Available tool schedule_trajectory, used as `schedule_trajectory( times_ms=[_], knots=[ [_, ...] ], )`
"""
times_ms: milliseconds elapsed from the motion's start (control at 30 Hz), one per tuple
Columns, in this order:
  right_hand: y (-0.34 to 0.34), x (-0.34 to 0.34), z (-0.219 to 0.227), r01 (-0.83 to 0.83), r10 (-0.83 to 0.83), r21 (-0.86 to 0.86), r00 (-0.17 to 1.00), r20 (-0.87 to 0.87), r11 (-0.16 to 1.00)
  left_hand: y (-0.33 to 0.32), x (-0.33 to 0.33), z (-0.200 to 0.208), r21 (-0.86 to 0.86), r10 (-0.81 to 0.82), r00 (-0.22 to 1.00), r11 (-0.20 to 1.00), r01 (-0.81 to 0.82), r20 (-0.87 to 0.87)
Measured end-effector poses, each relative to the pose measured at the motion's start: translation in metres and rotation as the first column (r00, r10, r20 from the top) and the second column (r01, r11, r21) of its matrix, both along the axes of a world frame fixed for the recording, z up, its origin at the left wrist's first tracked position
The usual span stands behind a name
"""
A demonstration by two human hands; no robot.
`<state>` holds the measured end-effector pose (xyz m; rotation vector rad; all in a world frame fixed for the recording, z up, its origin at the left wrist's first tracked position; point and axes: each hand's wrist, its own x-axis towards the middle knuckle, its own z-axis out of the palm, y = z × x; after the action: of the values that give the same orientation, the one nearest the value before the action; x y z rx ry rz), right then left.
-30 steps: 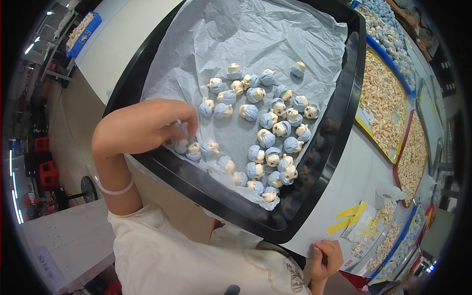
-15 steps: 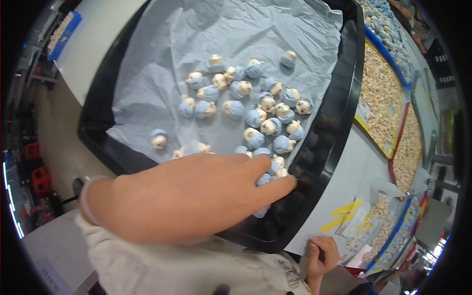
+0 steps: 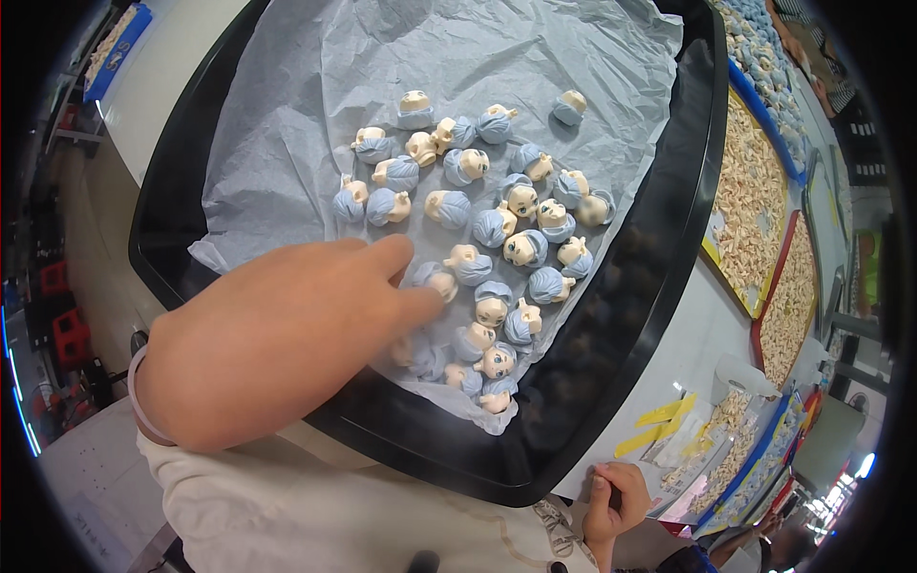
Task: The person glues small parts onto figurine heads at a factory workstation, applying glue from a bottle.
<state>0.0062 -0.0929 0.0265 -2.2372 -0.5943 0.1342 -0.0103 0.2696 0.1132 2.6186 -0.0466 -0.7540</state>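
Observation:
Over the near left part of a black tray (image 3: 669, 258), my left hand (image 3: 277, 329) reaches in with its back up. Its thumb and index finger close around a small doll head (image 3: 437, 282) with pale blue hair and a cream face, partly hidden by the fingers. Several similar doll heads (image 3: 522, 248) lie loosely on the crumpled white paper (image 3: 287, 143) lining the tray, turned various ways. A few near the thumb (image 3: 430, 361) are blurred. My right hand (image 3: 616, 498) rests curled by the table edge, right of the tray's near corner, with nothing visible in it.
Right of the tray stand a blue-edged tray of blue pieces (image 3: 759, 81), then yellow-edged (image 3: 745, 201) and red-edged (image 3: 788, 296) trays of small cream pieces. Yellow strips (image 3: 659, 425) lie nearer. A blue box (image 3: 117, 53) sits far left; another person's arm (image 3: 798, 53) shows far right.
My left hand has moved left, away from the tray's near right side, uncovering several doll heads there. Some heads near the thumb have shifted. My right hand stays about where it was.

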Motion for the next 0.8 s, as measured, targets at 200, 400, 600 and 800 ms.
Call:
schedule_trajectory(
  times_ms=[200, 400, 600, 800],
  knots=[
    [0.002, 0.001, 0.001, 0.012, -0.012, -0.02, 1.0, 0.003, 1.0, 0.002, 0.005, -0.005, -0.227, -0.029, 0.999, 0.974, 0.02, -0.036],
    [0.007, 0.0, 0.004, 0.024, -0.024, -0.008, 1.0, 0.013, 1.0, 0.019, -0.005, 0.003, -0.324, 0.078, 0.926, 0.945, 0.05, 0.369],
    [-0.001, 0.0, -0.006, -0.003, 0.003, 0.011, 1.0, 0.003, 1.0, 0.096, -0.031, 0.002, -0.594, 0.643, 0.152, 0.758, -0.271, 0.751],
    [-0.001, 0.0, 0.011, -0.086, 0.089, 0.086, 0.996, -0.026, 0.993, 0.198, -0.093, -0.048, -0.919, 0.907, -0.242, 0.271, -0.287, 0.344]
  ],
)
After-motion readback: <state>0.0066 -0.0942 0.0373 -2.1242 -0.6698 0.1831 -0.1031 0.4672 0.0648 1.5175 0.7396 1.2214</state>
